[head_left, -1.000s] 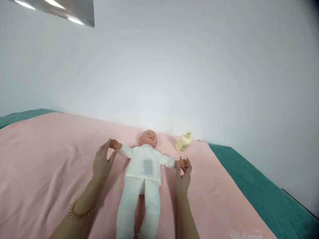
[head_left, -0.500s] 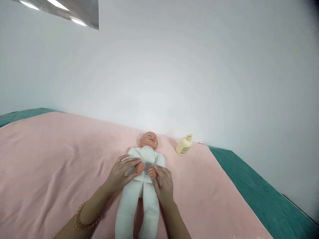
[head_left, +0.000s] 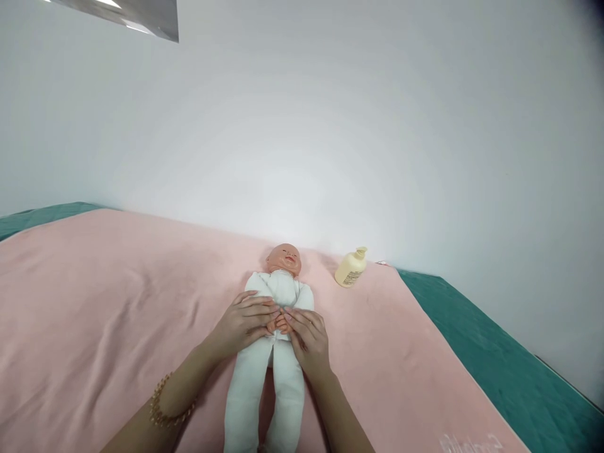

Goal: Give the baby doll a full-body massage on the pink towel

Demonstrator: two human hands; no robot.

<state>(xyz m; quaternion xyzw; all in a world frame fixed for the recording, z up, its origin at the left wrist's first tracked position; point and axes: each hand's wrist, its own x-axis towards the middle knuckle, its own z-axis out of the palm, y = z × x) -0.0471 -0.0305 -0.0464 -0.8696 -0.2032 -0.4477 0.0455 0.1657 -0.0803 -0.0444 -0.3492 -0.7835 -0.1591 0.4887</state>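
Observation:
A baby doll [head_left: 284,288] with a bare plastic head and a white cloth body lies on its back, head toward the wall. My left hand [head_left: 246,322] is closed round one of the doll's hands, fingers laid over the top and the thumb below. My right hand [head_left: 310,343] grips the doll's other hand from the right side. Both doll hands [head_left: 279,324] meet over the belly, partly covered by my fingers. A beaded bracelet [head_left: 163,402] circles my left wrist.
A pale yellow pump bottle [head_left: 350,270] stands right of the doll's head. Beneath everything spreads a pink blanket [head_left: 141,283], wrinkled at left, over a green padded surface [head_left: 491,336]. A white wall [head_left: 302,126] rises behind. A shiny grey panel [head_left: 151,16] shows at upper left.
Both my hands have moved inward, bringing the doll's hands from apart to together over its belly. The doll and bottle appear slightly higher in view.

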